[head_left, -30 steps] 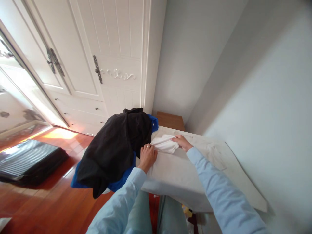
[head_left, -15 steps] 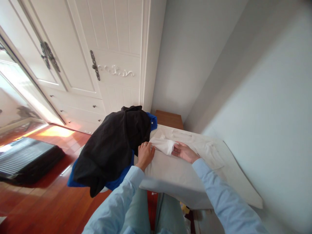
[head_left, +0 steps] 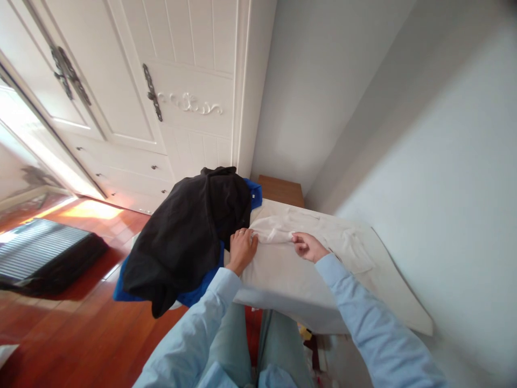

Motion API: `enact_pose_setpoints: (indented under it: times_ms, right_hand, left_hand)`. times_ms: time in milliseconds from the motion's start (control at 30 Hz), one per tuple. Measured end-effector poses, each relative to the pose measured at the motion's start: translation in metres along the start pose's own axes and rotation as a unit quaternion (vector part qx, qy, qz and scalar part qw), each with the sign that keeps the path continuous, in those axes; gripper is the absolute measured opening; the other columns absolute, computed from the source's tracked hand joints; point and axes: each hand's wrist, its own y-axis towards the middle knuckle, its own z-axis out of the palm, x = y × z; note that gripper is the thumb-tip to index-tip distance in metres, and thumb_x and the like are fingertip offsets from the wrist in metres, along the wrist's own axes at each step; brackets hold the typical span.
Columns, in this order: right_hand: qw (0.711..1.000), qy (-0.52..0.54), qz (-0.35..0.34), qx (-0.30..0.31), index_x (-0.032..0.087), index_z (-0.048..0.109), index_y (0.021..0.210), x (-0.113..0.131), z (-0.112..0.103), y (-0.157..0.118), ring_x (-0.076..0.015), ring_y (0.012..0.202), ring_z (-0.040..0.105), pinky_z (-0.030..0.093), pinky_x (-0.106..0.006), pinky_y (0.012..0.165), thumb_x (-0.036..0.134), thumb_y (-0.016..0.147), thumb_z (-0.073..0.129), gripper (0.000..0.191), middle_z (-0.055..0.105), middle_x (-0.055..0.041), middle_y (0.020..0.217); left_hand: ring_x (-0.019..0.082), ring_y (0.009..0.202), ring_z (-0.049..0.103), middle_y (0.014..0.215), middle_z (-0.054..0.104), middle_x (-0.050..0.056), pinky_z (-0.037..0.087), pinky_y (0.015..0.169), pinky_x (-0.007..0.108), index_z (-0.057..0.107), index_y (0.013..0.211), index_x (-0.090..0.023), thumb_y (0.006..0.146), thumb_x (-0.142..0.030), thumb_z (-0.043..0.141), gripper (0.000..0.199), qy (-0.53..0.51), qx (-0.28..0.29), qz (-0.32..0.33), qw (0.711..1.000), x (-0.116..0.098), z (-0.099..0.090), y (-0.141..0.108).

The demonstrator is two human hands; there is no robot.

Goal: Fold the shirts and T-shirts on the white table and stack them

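Observation:
A thin white garment (head_left: pixel 278 229) lies along a white-covered board (head_left: pixel 294 280). My right hand (head_left: pixel 309 247) pinches the garment's near edge between thumb and fingers. My left hand (head_left: pixel 242 249) rests at the garment's left part, beside the dark clothes, its fingers close together; what they grip, if anything, is hidden. A heap of black clothing (head_left: pixel 181 237) covers the board's left end, with blue fabric (head_left: pixel 253 194) showing from under it at the back and along the near side.
A white wardrobe (head_left: pixel 194 64) rises behind the heap. A brown wooden cabinet (head_left: pixel 280 189) stands behind the board, and a grey wall (head_left: pixel 424 161) runs along the right. On the red wooden floor (head_left: pixel 72 334), a ribbed dark-edged case (head_left: pixel 44 256) lies at the left.
My right hand has gone from open fingers at the white cloth's end to a pinch on its edge. The cloth lies flatter. The whole view has shifted slightly.

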Motion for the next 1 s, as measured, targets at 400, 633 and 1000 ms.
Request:
enact_pose_setpoints:
  times_ms: [400,633,1000]
  right_hand:
    - [0.882,-0.308,-0.349,-0.068,0.024,0.059,0.118,-0.025,-0.005,0.004,-0.0198,0.081,0.064,0.057,-0.035,0.077,0.026,0.069,0.075,0.052,0.066,-0.0026,0.094]
    - [0.732,-0.573,-0.365,0.057,0.018,0.073,0.096,-0.023,0.037,0.017,-0.0216,0.084,0.063,0.048,-0.035,0.086,0.012,0.071,0.065,0.027,0.072,-0.0050,0.083]
    - [0.767,-0.516,-0.350,0.156,0.018,0.074,0.107,0.024,0.033,0.007,-0.0185,0.083,0.063,0.050,-0.030,0.077,0.025,0.074,0.070,0.034,0.072,-0.0064,0.095]
  left_hand:
    - [0.027,0.121,0.053,0.125,0.065,0.008,0.038,0.098,0.043,0.073,0.103,-0.028,0.092,-0.034,0.057,0.021,-0.008,0.002,0.040,0.999,0.000,0.001,-0.002]
    - [0.026,0.121,0.055,0.124,0.068,0.008,0.039,0.097,0.042,0.073,0.100,-0.024,0.095,-0.029,0.052,0.022,-0.010,-0.005,0.036,0.999,0.000,0.001,-0.002]
    - [0.026,0.115,0.058,0.115,0.070,0.009,0.040,0.095,0.041,0.069,0.107,-0.022,0.093,-0.023,0.052,0.022,-0.034,-0.001,0.011,0.999,0.001,-0.002,0.000]
